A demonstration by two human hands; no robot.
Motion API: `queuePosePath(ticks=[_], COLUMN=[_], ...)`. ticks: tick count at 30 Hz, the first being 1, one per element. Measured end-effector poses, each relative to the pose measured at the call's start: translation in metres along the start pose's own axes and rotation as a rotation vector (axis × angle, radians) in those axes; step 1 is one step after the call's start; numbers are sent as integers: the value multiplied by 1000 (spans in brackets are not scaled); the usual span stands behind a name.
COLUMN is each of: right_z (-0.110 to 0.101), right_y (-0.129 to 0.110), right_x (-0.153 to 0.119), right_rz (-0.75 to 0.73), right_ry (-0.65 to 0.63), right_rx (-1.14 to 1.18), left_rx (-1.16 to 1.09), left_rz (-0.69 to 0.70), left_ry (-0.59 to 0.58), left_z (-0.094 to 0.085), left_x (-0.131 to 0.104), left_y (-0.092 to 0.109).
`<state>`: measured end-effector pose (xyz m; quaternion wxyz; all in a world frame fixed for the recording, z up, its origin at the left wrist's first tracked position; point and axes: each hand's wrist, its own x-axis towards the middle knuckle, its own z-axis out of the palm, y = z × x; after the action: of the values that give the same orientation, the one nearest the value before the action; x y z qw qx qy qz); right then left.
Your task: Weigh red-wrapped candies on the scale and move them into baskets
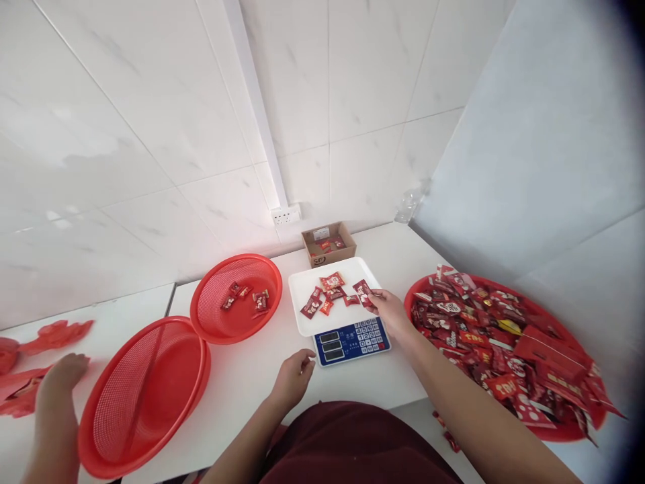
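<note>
My right hand (390, 310) pinches a dark red candy packet (361, 293) over the right part of the white scale tray (302, 316). Several red wrapped candies (332, 281) lie spread on that tray. Below it shows the blue keypad panel of the digital scale (347, 344), its display windows dark. My left hand (293, 378) rests near the scale's left front corner, fingers curled together; whether anything is inside them is hidden. On the right, a wide red basket (420, 282) is heaped with red snack packets (484, 336).
Left of the scale stand a red basket (201, 296) with a few packets and another red basket (146, 396). A cardboard box (328, 255) holding packets sits behind the tray. At far left, another person's hand (65, 376) touches red plastic bags (25, 390).
</note>
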<state>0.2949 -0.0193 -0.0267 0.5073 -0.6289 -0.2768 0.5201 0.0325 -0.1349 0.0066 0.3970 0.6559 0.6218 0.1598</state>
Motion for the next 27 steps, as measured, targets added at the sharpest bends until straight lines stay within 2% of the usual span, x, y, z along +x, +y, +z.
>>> queuePosePath(ticks=[6,10,15,19,22,24,27], right_z=[15,10,-26,-66,-87,-93,-94], right_y=[-3,-6,7,38,60,71,79], right_x=[-11,-20,-40,-54,-59,-61,-60], right_rz=[-31,-116,-257,-560,-719,-770,-820], right_ry=[-115,-113,-28,93,145,164,183], right_rx=[-129,-268,-474,-746,-851,-889,-914], left_rx=[-13,-10,0,2,8,32,180], left_rz=[24,30,-19,-82,-112,-103,-86], left_ry=[-24,-30,62,136,171,249,480], left_z=[3,4,-13,-31,-39,-46,-68], left_x=[5,6,9,10,12,16,25], left_y=[8,3,-10,-20,-25,-29,-39])
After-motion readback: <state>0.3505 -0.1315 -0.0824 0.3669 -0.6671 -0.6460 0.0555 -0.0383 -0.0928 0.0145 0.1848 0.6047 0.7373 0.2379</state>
